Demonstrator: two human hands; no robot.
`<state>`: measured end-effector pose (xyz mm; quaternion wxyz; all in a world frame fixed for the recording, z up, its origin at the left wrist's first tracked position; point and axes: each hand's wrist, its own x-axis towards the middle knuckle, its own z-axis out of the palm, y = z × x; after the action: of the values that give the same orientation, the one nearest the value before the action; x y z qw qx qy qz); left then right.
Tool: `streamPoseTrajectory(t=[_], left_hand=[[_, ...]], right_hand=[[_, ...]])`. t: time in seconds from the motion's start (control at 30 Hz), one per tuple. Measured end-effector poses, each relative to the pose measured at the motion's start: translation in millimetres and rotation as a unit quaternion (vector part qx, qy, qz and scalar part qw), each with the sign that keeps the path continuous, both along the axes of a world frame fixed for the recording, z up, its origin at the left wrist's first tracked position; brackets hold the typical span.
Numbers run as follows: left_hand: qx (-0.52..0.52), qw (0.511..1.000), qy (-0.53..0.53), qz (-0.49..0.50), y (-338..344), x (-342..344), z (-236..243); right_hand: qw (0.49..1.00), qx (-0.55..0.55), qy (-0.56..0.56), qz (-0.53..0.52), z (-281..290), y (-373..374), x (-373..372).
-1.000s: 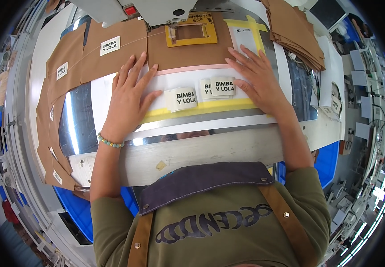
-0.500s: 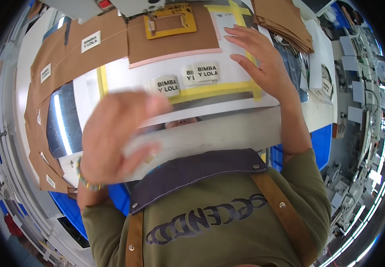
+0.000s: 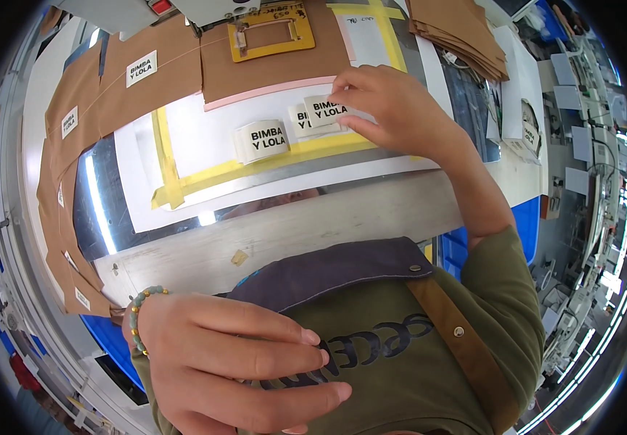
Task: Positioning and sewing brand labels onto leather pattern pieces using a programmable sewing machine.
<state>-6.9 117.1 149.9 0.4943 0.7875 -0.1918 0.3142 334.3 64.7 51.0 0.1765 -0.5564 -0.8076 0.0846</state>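
Note:
My right hand (image 3: 393, 109) pinches a small cream fabric label (image 3: 326, 111) at the top of a little stack, on a white sheet edged with yellow tape (image 3: 270, 163). Another cream label (image 3: 261, 139) lies flat just left of it. Behind them a brown fabric piece (image 3: 270, 61) sits under a yellow rectangular frame (image 3: 270, 32). My left hand (image 3: 241, 362) is pulled back close to my chest, fingers together and slightly curled, holding nothing that I can see; a beaded bracelet (image 3: 138, 312) circles its wrist.
Brown fabric pieces with sewn-on labels (image 3: 96, 94) trail down the left side of the metal work surface (image 3: 110, 210). A stack of brown pieces (image 3: 458, 36) sits at the back right. Blue bins (image 3: 524, 225) stand right of the table.
My left hand has lifted off the sheet and drawn back to my chest. My right hand has shifted left from the sheet's right side and taken hold of a label.

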Motion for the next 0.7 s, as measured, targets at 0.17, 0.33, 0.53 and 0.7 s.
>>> streamPoseTrajectory(t=[0.17, 0.33, 0.53, 0.7], left_hand=[[-0.014, 0.999, -0.025, 0.029, 4.4, 0.6, -1.9], [-0.011, 1.0, -0.011, -0.016, 10.3, 6.8, 1.9], [0.035, 0.99, -0.077, -0.114, 29.8, 16.0, 4.5], [0.031, 0.999, -0.012, 0.031, 28.0, 10.6, 2.5]], right_hand=[[0.997, -0.007, -0.068, 0.024, 4.4, 2.5, -2.7], [0.994, 0.065, -0.087, -0.021, 15.8, 21.5, -5.7], [0.971, 0.206, -0.09, -0.079, 3.8, 81.6, -7.4], [0.951, 0.212, -0.216, -0.058, -25.8, 116.9, -19.6]])
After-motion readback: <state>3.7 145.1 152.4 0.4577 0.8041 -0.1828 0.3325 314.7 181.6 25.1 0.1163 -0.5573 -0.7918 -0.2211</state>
